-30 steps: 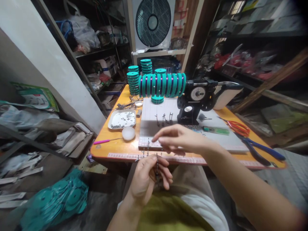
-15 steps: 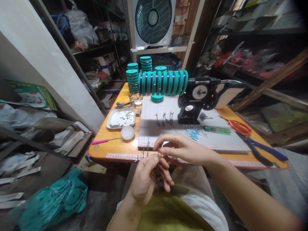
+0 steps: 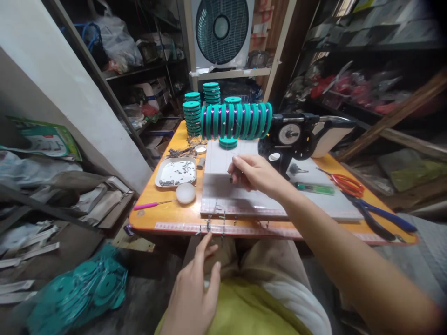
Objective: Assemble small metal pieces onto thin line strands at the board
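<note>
My left hand [image 3: 197, 281] is open, palm down, at the table's front edge. Its index fingertip comes close to small dark metal links [image 3: 208, 224] that hang in a row along that edge, on the strip with pink marks [image 3: 174, 227]. Over the white board [image 3: 218, 195], my right hand [image 3: 249, 174] is closed in a pinch. A small dark wire piece [image 3: 231, 179] shows below its fingertips. The other dark wire pieces on the board are hidden behind this hand.
Teal spools [image 3: 237, 121] sit on a black winder's shaft [image 3: 289, 135]. A white tray [image 3: 164, 182], a pink-handled needle tool [image 3: 146, 205], a white cup [image 3: 186, 193], a green cutter [image 3: 316, 188] and blue-handled pliers [image 3: 387, 216] lie around the board. Stacked spools [image 3: 192, 118] stand behind.
My hands have come apart. The right one moved forward over the board to the dark wire pieces. The left one dropped back and spread its fingers; more links now show at the edge.
</note>
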The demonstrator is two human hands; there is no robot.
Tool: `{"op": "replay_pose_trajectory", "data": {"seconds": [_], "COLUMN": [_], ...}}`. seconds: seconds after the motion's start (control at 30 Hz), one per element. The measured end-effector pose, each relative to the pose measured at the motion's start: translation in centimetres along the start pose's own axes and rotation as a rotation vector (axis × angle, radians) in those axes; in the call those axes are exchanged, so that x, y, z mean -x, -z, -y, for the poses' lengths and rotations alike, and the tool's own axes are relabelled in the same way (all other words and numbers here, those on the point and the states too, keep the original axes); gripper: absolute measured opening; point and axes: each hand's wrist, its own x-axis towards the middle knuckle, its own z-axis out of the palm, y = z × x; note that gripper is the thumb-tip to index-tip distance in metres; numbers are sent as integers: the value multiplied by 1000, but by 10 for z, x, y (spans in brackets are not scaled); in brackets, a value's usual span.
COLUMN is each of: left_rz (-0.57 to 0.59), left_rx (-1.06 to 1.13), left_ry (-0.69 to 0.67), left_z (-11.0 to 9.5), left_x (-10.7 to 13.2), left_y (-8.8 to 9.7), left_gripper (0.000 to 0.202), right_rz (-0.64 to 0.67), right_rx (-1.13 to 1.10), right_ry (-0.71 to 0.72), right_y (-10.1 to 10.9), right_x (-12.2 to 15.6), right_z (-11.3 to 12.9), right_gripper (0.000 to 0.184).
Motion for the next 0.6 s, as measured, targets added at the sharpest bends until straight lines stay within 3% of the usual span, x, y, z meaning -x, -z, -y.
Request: {"op": "replay_pose_trajectory", "data": {"seconds": [0.13, 0.23, 0.3, 0.43, 0.6], "left_rz": [8, -40, 54, 279, 477], "left_rx": [-2, 112, 149, 298, 826], "left_ry": [-155, -321, -375, -321, -145], "left_z": [-30, -57, -69, -74, -63], "left_x": [-10, -33, -47, -62, -52], "left_y": [7, -6, -21, -46, -56], "left_gripper": [32, 36, 35, 27, 33], "right_rz": [142, 219, 246, 259, 308], "right_rx": [-108, -231, -314, -468, -751], "right_ry": [-45, -86, -98, -142, -316], "right_y": [5, 4, 3, 1, -5], "right_x": [31, 45, 50, 54, 54], "right_z": [27, 39, 43, 41, 25], "right_gripper": [33, 32, 30, 31, 45]}}
